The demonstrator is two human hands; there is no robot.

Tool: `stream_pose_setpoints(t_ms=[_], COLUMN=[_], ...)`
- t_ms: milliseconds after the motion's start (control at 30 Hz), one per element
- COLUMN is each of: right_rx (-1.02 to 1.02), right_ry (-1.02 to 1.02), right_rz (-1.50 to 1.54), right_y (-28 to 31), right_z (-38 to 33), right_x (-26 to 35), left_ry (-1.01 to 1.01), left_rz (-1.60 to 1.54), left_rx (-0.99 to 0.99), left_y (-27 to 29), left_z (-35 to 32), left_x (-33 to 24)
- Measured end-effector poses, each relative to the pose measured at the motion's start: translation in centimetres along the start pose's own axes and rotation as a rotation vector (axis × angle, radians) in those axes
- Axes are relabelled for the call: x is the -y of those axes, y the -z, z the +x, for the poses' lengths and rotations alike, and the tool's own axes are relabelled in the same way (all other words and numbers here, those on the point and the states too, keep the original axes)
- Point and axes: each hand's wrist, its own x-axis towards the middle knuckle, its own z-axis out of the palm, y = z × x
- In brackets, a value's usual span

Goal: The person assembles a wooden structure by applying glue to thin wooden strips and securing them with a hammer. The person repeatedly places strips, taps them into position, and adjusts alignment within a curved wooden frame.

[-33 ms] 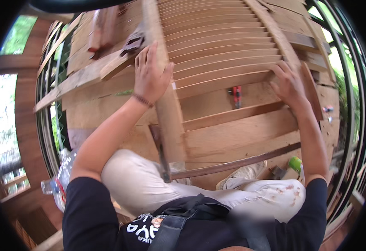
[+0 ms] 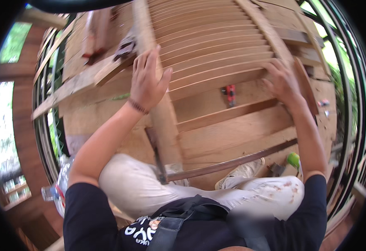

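Note:
A wooden louvre frame (image 2: pixel 165 113) with many thin slats (image 2: pixel 216 56) lies before me, stretching away from my knees. My left hand (image 2: pixel 149 79) rests on its left side rail, fingers stretched out and thumb apart. On the other side my right hand (image 2: pixel 282 79) curls over the right rail (image 2: pixel 263 27), its fingertips by the end of the nearest closely spaced slat. Closer to me, a wide board (image 2: pixel 233 127) spans the two rails. Through the gap beyond that board shows a red and black tool (image 2: pixel 230 95), lying underneath.
A dark wooden bar (image 2: pixel 233 161) crosses in front of my shins. Loose planks (image 2: pixel 65 94) and a dark-and-light glove (image 2: pixel 125 45) lie left of the frame. A clear plastic bottle (image 2: pixel 59 188) is by my left elbow. A green object (image 2: pixel 293 159) sits near my right knee.
The whole view has shifted a little, so the frame and things around it appear slightly further left. Both hands stay at the side rails.

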Motion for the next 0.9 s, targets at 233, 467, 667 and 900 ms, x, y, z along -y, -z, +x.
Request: stream_pose_setpoints(t_ms=[233, 467, 667, 900], right_rx=[-0.252, -0.939, -1.264, -1.115], right_ry=[-0.067, -0.663, -1.087, -1.175], right_rz=[0.115, 0.527, 0.800, 1.329], right_y=[5.4, 7.3, 1.9, -5.5], right_z=[-2.5, -16.7, -24.4, -26.5], right_x=[-2.6, -2.4, -1.6, -2.9], left_ry=[-0.293, -0.425, -0.382, -0.301], left_rz=[-0.184, -0.034, -0.189, -0.278], left_rx=[0.414, 0.375, 0.433, 0.480], left_y=[-3.4, -12.2, -13.6, -12.4], left_z=[4.0, 7.6, 8.2, 8.9], left_x=[-9.1, -12.8, -12.9, -13.5])
